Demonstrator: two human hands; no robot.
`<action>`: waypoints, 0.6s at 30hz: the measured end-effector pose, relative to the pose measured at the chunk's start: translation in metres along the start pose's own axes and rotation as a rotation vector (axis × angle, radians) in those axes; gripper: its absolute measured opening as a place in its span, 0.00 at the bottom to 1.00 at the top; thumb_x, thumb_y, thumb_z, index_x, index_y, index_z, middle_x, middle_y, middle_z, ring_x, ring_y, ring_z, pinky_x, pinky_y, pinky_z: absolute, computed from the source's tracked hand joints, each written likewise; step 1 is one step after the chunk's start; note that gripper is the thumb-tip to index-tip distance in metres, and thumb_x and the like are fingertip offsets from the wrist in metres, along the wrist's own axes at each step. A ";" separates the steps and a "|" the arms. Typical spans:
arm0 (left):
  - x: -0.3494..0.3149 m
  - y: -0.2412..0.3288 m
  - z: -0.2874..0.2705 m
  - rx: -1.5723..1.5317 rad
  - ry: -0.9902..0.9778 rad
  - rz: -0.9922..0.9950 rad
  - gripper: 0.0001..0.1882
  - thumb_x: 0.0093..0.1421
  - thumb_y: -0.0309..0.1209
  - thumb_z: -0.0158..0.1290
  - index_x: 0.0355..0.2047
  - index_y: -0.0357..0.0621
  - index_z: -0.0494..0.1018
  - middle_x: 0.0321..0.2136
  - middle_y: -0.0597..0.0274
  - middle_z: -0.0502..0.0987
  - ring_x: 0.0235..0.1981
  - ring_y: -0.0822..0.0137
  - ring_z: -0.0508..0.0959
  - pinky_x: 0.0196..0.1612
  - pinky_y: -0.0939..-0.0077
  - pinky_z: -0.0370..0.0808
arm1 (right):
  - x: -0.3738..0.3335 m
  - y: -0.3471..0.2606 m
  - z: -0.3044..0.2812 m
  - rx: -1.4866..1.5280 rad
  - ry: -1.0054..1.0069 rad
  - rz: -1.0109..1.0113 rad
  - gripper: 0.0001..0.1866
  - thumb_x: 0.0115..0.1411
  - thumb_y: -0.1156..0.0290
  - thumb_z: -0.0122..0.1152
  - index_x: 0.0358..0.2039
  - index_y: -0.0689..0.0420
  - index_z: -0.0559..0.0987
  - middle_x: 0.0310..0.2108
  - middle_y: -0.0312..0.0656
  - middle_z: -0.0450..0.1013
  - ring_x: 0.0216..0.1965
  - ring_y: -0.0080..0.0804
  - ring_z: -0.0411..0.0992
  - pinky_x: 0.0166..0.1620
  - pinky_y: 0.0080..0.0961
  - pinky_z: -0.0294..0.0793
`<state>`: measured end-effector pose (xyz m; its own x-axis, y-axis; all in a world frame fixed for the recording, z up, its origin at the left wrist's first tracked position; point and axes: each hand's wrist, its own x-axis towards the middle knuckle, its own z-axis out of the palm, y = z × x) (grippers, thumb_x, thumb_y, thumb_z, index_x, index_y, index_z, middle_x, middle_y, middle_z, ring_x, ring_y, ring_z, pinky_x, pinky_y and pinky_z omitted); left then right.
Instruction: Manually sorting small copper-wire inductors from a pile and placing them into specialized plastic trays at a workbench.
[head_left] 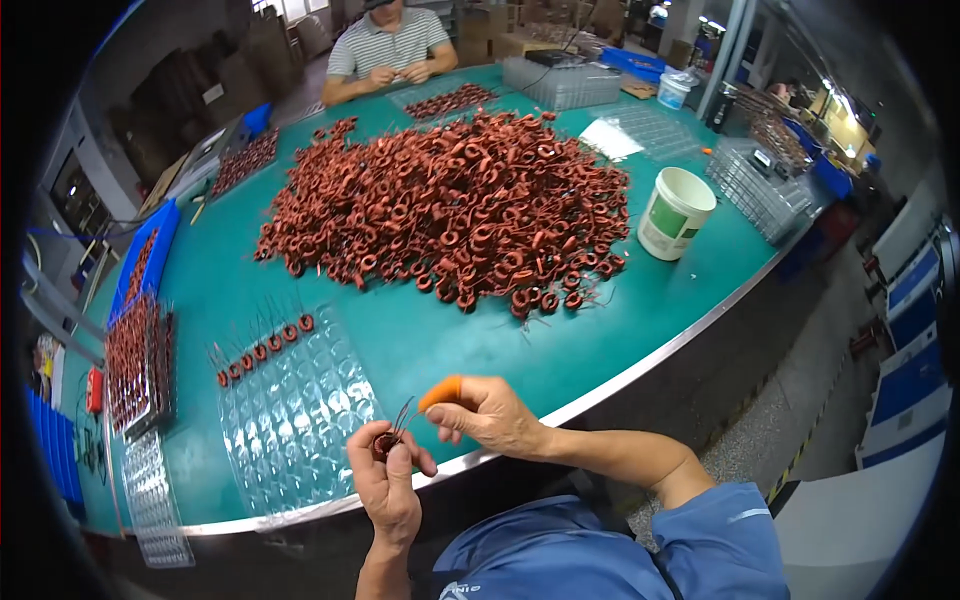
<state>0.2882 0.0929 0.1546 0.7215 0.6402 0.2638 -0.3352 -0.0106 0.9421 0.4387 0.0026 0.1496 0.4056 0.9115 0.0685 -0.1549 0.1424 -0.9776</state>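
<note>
My left hand (388,485) pinches a small reddish-brown ring coil (384,443) near the table's front edge, with its thin dark wire leads pointing up. My right hand (492,415), an orange finger cover (440,392) on its index finger, is closed in a pinch at the tips of those leads. Left of my hands lies a clear plastic blister tray (300,410). Along its far side, several ring coils (262,352) sit in a row, leads upward. Beyond my hands a large heap of similar coils (450,205) covers the middle of the green table (420,335).
A white bucket with a green label (676,215) stands right of the heap. Stacked coil-filled trays (140,365) and a blue bin (148,255) are at left. Clear trays (755,185) are stacked at the right edge. Across the table, a person (390,50) in a striped shirt works.
</note>
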 end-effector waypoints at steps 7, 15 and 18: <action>-0.003 -0.002 0.007 0.080 -0.013 -0.022 0.14 0.66 0.28 0.44 0.49 0.35 0.59 0.29 0.61 0.67 0.23 0.73 0.70 0.29 0.81 0.69 | 0.001 0.002 0.006 -0.004 0.016 -0.011 0.12 0.64 0.67 0.56 0.39 0.64 0.78 0.29 0.38 0.74 0.26 0.20 0.73 0.29 0.18 0.73; 0.001 0.005 0.013 0.280 -0.063 -0.049 0.13 0.65 0.23 0.43 0.49 0.34 0.62 0.28 0.62 0.70 0.25 0.73 0.72 0.31 0.81 0.70 | -0.017 -0.019 0.005 -0.114 0.181 -0.157 0.14 0.65 0.69 0.51 0.36 0.67 0.79 0.24 0.41 0.75 0.22 0.23 0.73 0.24 0.18 0.73; -0.001 0.005 0.007 0.379 -0.063 -0.003 0.13 0.65 0.25 0.45 0.49 0.34 0.62 0.27 0.62 0.71 0.24 0.74 0.73 0.29 0.81 0.71 | -0.018 -0.025 0.008 0.017 0.153 -0.069 0.16 0.66 0.65 0.50 0.35 0.68 0.78 0.23 0.42 0.74 0.19 0.24 0.71 0.20 0.18 0.71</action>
<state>0.2903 0.0866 0.1608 0.7621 0.5922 0.2619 -0.0937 -0.2994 0.9495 0.4279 -0.0136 0.1742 0.5484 0.8298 0.1035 -0.1359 0.2105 -0.9681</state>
